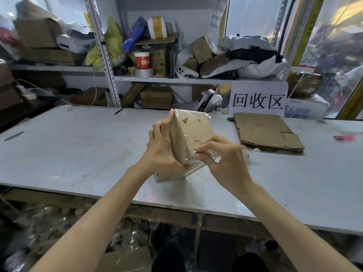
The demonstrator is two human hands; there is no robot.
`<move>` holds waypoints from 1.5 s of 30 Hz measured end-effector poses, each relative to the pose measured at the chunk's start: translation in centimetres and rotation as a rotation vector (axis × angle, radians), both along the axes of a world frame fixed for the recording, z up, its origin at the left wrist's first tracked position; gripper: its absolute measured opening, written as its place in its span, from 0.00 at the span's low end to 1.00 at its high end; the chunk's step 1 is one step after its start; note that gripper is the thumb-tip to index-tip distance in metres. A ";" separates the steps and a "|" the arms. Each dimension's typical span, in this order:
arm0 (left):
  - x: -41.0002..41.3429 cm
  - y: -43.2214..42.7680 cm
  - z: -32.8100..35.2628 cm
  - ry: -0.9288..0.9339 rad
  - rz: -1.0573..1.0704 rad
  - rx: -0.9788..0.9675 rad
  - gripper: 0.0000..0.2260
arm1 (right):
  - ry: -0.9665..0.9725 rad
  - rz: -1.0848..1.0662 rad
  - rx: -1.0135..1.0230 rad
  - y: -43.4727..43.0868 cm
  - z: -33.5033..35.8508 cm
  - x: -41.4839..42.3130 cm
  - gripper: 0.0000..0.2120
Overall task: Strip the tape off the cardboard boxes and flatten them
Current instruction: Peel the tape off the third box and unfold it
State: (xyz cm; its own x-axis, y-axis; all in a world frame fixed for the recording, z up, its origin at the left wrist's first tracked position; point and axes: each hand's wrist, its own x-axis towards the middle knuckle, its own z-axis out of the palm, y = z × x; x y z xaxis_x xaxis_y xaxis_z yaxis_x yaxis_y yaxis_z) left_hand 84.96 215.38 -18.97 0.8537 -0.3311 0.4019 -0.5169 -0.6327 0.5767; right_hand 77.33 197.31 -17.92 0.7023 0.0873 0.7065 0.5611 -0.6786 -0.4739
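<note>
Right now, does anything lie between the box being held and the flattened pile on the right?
Nothing solid: only a crumpled tape scrap beside the flattened pile; from the box it is otherwise bare table.

A white table (82, 154), scuffed and streaked with dark marks, spans the view. At its far right lies a stack of flattened cardboard boxes (269, 132), with a wad of crumpled clear tape (247, 149) just beside the stack's near-left corner. A small pink object (344, 138) lies further right, well apart. A dark blade-like strip (14, 135) lies at the left edge, and a small white block (66, 108) at the back.
</note>
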 end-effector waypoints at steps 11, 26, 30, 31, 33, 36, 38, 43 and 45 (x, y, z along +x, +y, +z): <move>0.3 -0.3 0.2 0.045 0.019 -0.006 0.64 | 0.162 -0.122 -0.133 0.2 -0.1 -0.1 0.10; 0.1 -3.8 -0.9 -0.118 0.067 0.059 0.65 | 0.310 -0.391 0.108 0.1 1.6 0.3 0.10; 0.4 -4.3 -0.7 -0.111 0.059 0.107 0.65 | 0.272 -0.321 0.176 0.0 1.8 0.3 0.04; 0.5 -4.3 -0.6 -0.102 0.058 0.102 0.65 | 0.243 -0.296 0.162 -0.1 1.7 0.2 0.04; 0.9 -4.3 -0.3 -0.056 0.095 0.061 0.64 | 0.169 -0.221 0.075 -0.3 1.2 0.0 0.08; 1.9 -3.2 -0.1 0.031 0.157 -0.010 0.64 | 0.107 -0.150 -0.056 -1.0 0.1 -0.7 0.12; 2.3 -1.9 -0.4 0.067 0.179 -0.060 0.64 | 0.117 -0.148 -0.087 -1.9 -0.5 -0.7 0.10; 2.5 0.2 -0.7 0.032 0.095 -0.162 0.63 | -0.018 -0.290 0.052 -2.3 -0.9 -0.5 0.07; 2.4 0.5 -0.4 -0.012 0.071 -0.218 0.60 | -0.049 -0.383 0.162 -2.0 -0.4 -0.1 0.08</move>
